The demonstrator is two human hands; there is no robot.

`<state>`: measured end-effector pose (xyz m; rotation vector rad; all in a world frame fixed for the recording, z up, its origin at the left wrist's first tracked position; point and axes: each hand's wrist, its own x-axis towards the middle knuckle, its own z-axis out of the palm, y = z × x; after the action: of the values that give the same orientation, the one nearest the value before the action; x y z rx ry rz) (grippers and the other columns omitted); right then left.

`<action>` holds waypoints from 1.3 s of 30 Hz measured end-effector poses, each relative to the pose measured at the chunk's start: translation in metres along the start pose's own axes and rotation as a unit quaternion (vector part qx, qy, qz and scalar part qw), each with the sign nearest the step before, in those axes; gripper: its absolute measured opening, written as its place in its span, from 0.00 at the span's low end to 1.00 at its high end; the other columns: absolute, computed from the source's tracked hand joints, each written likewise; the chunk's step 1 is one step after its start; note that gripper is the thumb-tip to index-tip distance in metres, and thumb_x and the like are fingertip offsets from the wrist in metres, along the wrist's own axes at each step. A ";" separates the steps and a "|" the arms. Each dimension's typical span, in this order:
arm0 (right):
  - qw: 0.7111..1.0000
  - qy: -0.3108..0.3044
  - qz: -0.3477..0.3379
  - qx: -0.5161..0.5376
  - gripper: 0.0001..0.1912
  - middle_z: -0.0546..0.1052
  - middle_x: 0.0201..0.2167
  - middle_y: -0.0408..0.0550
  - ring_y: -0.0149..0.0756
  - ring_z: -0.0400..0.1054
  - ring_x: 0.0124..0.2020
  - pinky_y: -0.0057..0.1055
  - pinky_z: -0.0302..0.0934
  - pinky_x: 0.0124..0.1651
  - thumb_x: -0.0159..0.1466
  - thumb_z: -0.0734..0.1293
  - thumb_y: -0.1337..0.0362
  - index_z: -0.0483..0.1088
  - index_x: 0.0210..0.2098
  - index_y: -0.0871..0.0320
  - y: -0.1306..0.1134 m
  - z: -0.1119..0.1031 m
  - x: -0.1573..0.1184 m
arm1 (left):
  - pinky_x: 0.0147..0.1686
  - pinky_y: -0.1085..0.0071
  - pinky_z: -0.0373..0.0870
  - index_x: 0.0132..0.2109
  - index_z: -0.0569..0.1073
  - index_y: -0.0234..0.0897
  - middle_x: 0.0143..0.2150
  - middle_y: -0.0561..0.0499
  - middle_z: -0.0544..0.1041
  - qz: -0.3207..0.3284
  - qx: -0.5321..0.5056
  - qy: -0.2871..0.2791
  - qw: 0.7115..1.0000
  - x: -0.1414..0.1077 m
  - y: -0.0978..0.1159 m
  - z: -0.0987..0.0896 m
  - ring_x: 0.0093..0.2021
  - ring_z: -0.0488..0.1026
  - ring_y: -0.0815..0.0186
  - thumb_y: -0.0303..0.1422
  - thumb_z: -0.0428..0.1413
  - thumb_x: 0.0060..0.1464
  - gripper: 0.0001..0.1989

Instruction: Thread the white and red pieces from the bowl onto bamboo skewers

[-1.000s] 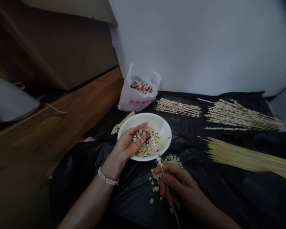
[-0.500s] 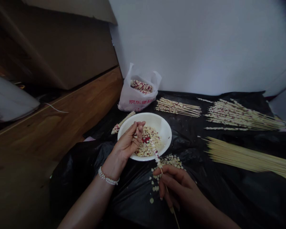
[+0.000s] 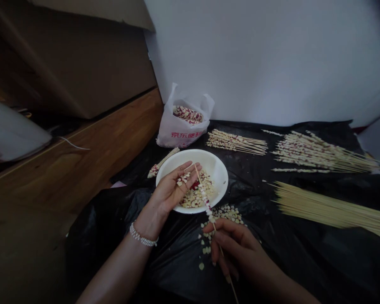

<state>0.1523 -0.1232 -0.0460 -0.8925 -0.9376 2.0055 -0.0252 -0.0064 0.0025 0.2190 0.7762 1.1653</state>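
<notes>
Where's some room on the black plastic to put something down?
The black plastic looks mostly bare between the bowl and the plain sticks, and between those sticks and the right hand. It's crowded in front of the bowl, where loose kernels lie, and along the back, with the bag and loaded sticks.

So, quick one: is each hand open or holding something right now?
Left hand: open, palm up, with loose kernels on it.
Right hand: closed, holding a skewer threaded with kernels.

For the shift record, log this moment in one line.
left hand: palm up, cream kernels | right hand: holds thin wooden skewer, partly threaded | round white bowl: below left hand
</notes>
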 end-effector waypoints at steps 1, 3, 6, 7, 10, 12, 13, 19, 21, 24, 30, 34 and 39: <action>1.000 0.000 0.000 -0.001 0.14 0.75 0.22 0.39 0.20 0.60 0.13 0.17 0.45 0.14 0.66 0.69 0.54 0.75 0.42 0.58 0.000 0.000 0.000 | 0.49 0.66 0.77 0.60 0.67 0.25 0.55 0.32 0.76 0.006 0.001 0.000 1.000 0.000 -0.001 0.000 0.52 0.78 0.57 0.14 0.49 0.58 0.23; 1.000 -0.001 -0.002 -0.004 0.13 0.76 0.22 0.40 0.20 0.60 0.13 0.17 0.45 0.14 0.66 0.69 0.54 0.75 0.42 0.57 0.000 0.000 0.000 | 0.49 0.66 0.77 0.56 0.69 0.25 0.54 0.32 0.77 0.022 0.005 0.007 1.000 0.000 -0.002 0.000 0.51 0.78 0.57 0.16 0.50 0.59 0.18; 1.000 -0.001 -0.002 -0.005 0.12 0.76 0.22 0.40 0.20 0.61 0.14 0.18 0.45 0.14 0.66 0.68 0.55 0.75 0.42 0.56 -0.001 0.000 0.001 | 0.48 0.68 0.78 0.48 0.74 0.27 0.50 0.35 0.80 0.043 0.020 0.005 0.999 0.000 -0.003 -0.001 0.49 0.79 0.59 0.19 0.50 0.61 0.11; 1.000 0.000 -0.001 -0.003 0.11 0.76 0.22 0.40 0.20 0.61 0.14 0.18 0.45 0.14 0.66 0.68 0.56 0.75 0.42 0.56 -0.001 0.000 0.000 | 0.46 0.69 0.79 0.46 0.75 0.27 0.48 0.37 0.81 0.047 0.026 0.005 0.999 0.000 -0.003 -0.002 0.47 0.80 0.60 0.20 0.51 0.61 0.10; 1.000 -0.004 0.001 -0.003 0.11 0.76 0.22 0.40 0.20 0.61 0.14 0.18 0.45 0.14 0.66 0.68 0.56 0.75 0.43 0.56 -0.001 0.000 0.000 | 0.42 0.75 0.79 0.45 0.77 0.30 0.40 0.43 0.82 0.051 0.029 0.004 0.998 0.001 -0.003 -0.003 0.40 0.82 0.66 0.19 0.54 0.59 0.10; 1.000 -0.007 0.002 -0.003 0.12 0.76 0.23 0.40 0.20 0.61 0.14 0.18 0.46 0.14 0.67 0.68 0.55 0.75 0.43 0.57 0.000 0.000 0.000 | 0.41 0.79 0.78 0.48 0.78 0.32 0.39 0.45 0.82 0.047 0.026 0.003 0.999 0.002 -0.003 -0.004 0.37 0.81 0.69 0.17 0.55 0.58 0.14; 1.000 -0.008 0.003 -0.004 0.12 0.76 0.23 0.40 0.20 0.61 0.14 0.18 0.46 0.14 0.67 0.68 0.55 0.75 0.43 0.57 0.001 0.000 0.000 | 0.40 0.79 0.78 0.50 0.78 0.33 0.40 0.45 0.82 0.046 0.026 0.004 0.999 0.002 -0.002 -0.003 0.37 0.81 0.70 0.17 0.55 0.57 0.16; 1.000 -0.016 0.004 0.002 0.13 0.76 0.22 0.39 0.19 0.61 0.12 0.16 0.47 0.13 0.67 0.68 0.55 0.75 0.42 0.58 0.004 -0.001 0.000 | 0.39 0.80 0.78 0.54 0.77 0.34 0.45 0.42 0.82 0.047 0.039 0.015 0.998 0.000 -0.002 -0.001 0.40 0.82 0.68 0.15 0.56 0.55 0.21; 1.000 -0.018 0.006 0.005 0.12 0.76 0.21 0.39 0.19 0.60 0.12 0.16 0.48 0.13 0.67 0.68 0.55 0.75 0.42 0.58 0.005 -0.001 0.000 | 0.39 0.81 0.78 0.52 0.78 0.34 0.44 0.43 0.82 0.050 0.048 0.012 0.998 -0.001 -0.003 0.000 0.40 0.81 0.68 0.15 0.55 0.55 0.20; 0.999 -0.027 0.011 0.015 0.13 0.76 0.21 0.39 0.19 0.60 0.11 0.16 0.48 0.13 0.67 0.68 0.55 0.75 0.42 0.58 0.005 -0.001 0.000 | 0.37 0.82 0.78 0.46 0.80 0.32 0.43 0.43 0.82 0.059 0.079 0.002 0.995 -0.002 -0.003 0.000 0.39 0.81 0.68 0.15 0.56 0.55 0.16; 0.999 -0.019 0.021 0.028 0.14 0.76 0.20 0.39 0.20 0.59 0.11 0.17 0.47 0.12 0.66 0.68 0.54 0.75 0.42 0.59 0.005 0.000 0.000 | 0.37 0.81 0.78 0.46 0.80 0.32 0.42 0.43 0.83 0.060 0.087 -0.002 0.994 -0.003 -0.004 0.000 0.38 0.81 0.68 0.15 0.56 0.55 0.16; 0.999 -0.026 0.014 0.032 0.12 0.76 0.21 0.39 0.19 0.59 0.12 0.16 0.47 0.13 0.67 0.68 0.56 0.75 0.42 0.58 0.005 0.000 0.000 | 0.42 0.78 0.78 0.52 0.78 0.33 0.45 0.41 0.82 0.050 0.065 -0.006 0.997 -0.002 -0.004 0.000 0.42 0.81 0.65 0.15 0.56 0.54 0.20; 0.999 -0.025 0.010 0.034 0.12 0.76 0.21 0.39 0.19 0.60 0.11 0.16 0.47 0.12 0.67 0.68 0.56 0.75 0.43 0.58 0.006 0.000 -0.001 | 0.40 0.76 0.79 0.49 0.79 0.31 0.44 0.40 0.82 0.036 0.053 0.008 0.998 0.000 -0.004 -0.001 0.41 0.81 0.64 0.19 0.55 0.58 0.14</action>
<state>0.1510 -0.1264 -0.0508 -0.8200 -0.8847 2.0743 -0.0228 -0.0081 -0.0003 0.3279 0.8514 1.1960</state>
